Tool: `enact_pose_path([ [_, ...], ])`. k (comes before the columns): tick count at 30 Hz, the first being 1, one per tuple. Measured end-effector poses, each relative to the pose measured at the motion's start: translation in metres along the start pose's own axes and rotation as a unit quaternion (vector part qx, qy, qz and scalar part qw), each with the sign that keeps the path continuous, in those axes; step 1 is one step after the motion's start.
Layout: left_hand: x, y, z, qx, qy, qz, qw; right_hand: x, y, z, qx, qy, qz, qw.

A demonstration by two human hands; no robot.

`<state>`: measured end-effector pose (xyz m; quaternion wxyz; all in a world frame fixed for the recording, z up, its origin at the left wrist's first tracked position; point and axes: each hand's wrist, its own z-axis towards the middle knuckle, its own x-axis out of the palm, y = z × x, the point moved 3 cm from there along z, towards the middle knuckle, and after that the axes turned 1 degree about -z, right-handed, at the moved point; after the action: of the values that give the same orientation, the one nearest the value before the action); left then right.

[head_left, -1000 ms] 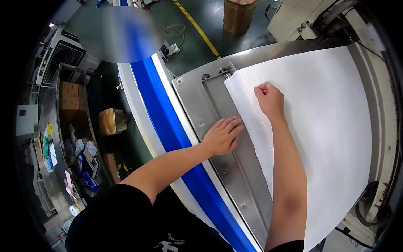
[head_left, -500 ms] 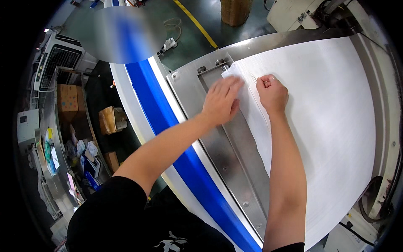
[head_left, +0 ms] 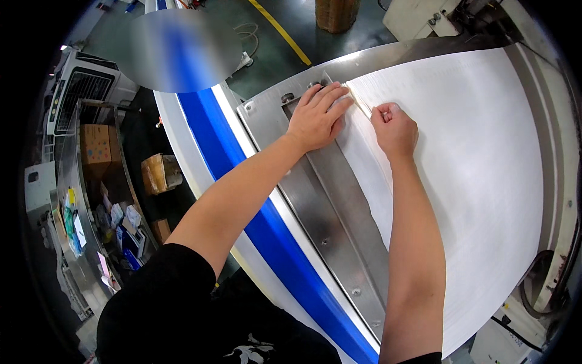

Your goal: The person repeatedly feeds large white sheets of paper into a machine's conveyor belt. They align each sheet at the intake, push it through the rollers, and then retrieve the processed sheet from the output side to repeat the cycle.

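Note:
A wide white sheet (head_left: 479, 158) covers the metal bed on the right, its surface smooth and its left margin lifted into a narrow ridge. My left hand (head_left: 316, 118) lies over the far end of that margin, fingers stretched out flat, palm downward. Just to its right, my right hand (head_left: 395, 128) is closed, thumb and fingers pinched at the ridge of the sheet. The fingertips of the right hand are partly hidden, so how much sheet they grip does not show. Beneath the left hand, a steel plate (head_left: 321, 206) runs along the sheet's left side.
A blue strip (head_left: 260, 224) with white borders runs between my body and the steel plate. Machine housing (head_left: 418, 18) stands at the far right. To the left are a cluttered metal cart (head_left: 82, 182) and cardboard boxes (head_left: 160, 174). A brown cylinder-shaped carton (head_left: 336, 15) stands on the floor beyond.
My left hand has moved slightly farther away and to the left and come down onto the sheet's margin, where its motion blur is gone. The right hand has stayed nearly in place.

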<state>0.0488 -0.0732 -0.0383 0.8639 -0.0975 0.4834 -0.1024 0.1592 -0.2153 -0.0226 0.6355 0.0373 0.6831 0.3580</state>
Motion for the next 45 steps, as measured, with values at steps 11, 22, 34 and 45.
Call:
enact_pose_path([
  [11, -0.029, 0.016, 0.000, 0.133, 0.057, 0.003, 0.989, -0.014, 0.010, -0.031, -0.027, -0.012, 0.134, 0.991],
  [22, -0.039, -0.023, 0.048, 0.146, 0.458, 0.209, 0.851, -0.127, -0.141, -0.331, 0.309, 0.056, -0.167, 0.935],
  [34, 0.045, -0.026, 0.043, 0.184, 0.444, 0.382, 0.789, -0.317, -0.383, -0.655, 0.528, 0.031, -0.292, 0.797],
  [45, 0.056, 0.071, 0.049, 0.146, 0.396, 0.365, 0.830, -0.408, -0.497, -0.799, 0.649, 0.145, -0.198, 0.720],
])
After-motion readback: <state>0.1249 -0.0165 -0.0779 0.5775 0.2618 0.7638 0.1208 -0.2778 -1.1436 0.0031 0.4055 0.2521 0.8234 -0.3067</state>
